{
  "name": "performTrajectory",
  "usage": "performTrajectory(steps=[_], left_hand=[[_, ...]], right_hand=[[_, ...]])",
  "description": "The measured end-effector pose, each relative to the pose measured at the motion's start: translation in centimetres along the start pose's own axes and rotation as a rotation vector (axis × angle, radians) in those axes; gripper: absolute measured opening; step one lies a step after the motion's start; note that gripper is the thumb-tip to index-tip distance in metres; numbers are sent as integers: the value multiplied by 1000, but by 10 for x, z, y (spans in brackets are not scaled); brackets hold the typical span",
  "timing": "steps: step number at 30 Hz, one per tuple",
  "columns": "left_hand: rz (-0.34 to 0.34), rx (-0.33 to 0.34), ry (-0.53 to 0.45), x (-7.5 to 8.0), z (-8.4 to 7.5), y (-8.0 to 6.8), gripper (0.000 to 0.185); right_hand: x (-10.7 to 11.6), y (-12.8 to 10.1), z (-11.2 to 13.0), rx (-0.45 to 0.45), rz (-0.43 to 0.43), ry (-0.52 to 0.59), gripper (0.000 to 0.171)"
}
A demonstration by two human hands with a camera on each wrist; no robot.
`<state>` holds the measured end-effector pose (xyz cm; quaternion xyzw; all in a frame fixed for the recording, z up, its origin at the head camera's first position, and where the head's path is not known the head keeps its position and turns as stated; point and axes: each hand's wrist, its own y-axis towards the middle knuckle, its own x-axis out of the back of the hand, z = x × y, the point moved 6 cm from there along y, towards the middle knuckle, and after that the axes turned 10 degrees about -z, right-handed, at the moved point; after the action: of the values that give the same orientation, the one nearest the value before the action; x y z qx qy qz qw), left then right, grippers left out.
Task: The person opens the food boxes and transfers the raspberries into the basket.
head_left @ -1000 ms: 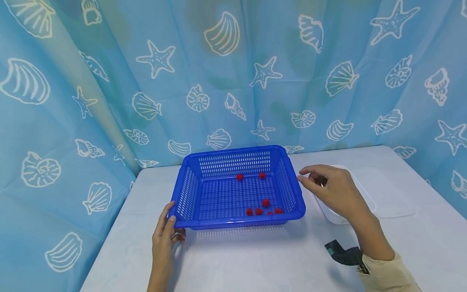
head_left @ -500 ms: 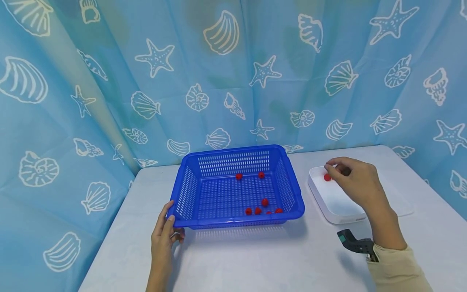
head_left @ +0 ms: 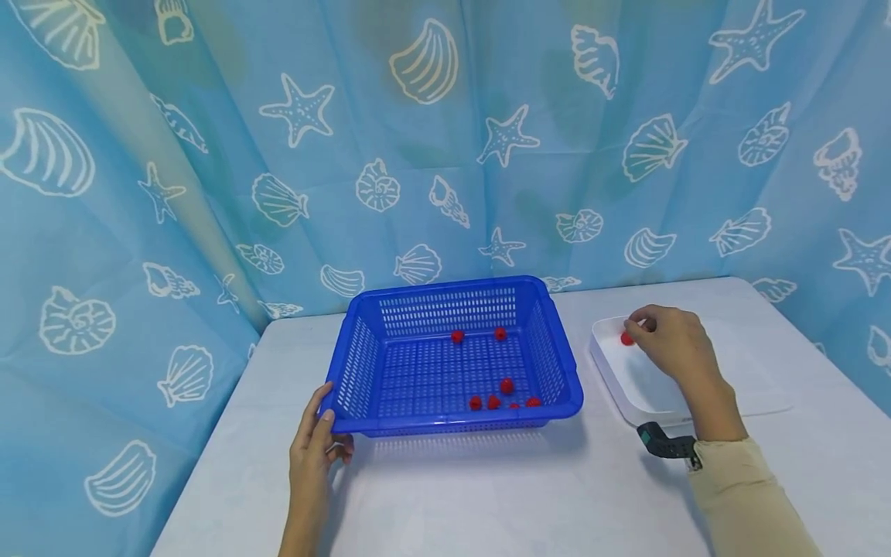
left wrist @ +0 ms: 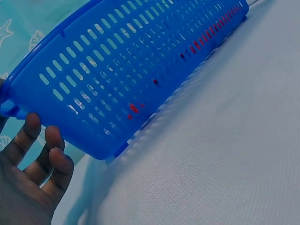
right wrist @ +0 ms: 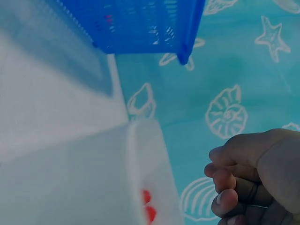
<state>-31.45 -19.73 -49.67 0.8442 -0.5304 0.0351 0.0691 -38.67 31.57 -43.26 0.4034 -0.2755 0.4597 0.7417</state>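
A big blue basket (head_left: 452, 352) sits in the middle of the counter (head_left: 487, 495). Little red balls (head_left: 506, 386) lie inside it, two near the back wall and more down by the front at about 5 o'clock. The left hand (head_left: 315, 449) is at the basket's near left corner, at about 7 o'clock. Its thumb lies on the rim and its fingers curl under the edge, so it holds the basket there. At 3 o'clock from the basket, a little apart from it, sits a white tray (head_left: 626, 387). The right hand (head_left: 668, 340) hovers over the back part of the tray with its fingers curled in. One red ball (head_left: 626, 339) is right at its fingertips, in the tray's far corner. It may be touching the fingers, but the view is too small to tell if the hand is pinching it or has let go. Behind the counter hangs a blue curtain (head_left: 209, 155) with white shells and starfish.
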Motion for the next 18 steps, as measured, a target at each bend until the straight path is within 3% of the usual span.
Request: performTrajectory(steps=[7,18], left_hand=[[7,-2,-35,1,-4,1,46],[7,3,-31,0,-2,-2,46]], right_hand=[[-11,8,-15,-34,72,-22,40],[-41,5,-34,-112,301,-56,58]])
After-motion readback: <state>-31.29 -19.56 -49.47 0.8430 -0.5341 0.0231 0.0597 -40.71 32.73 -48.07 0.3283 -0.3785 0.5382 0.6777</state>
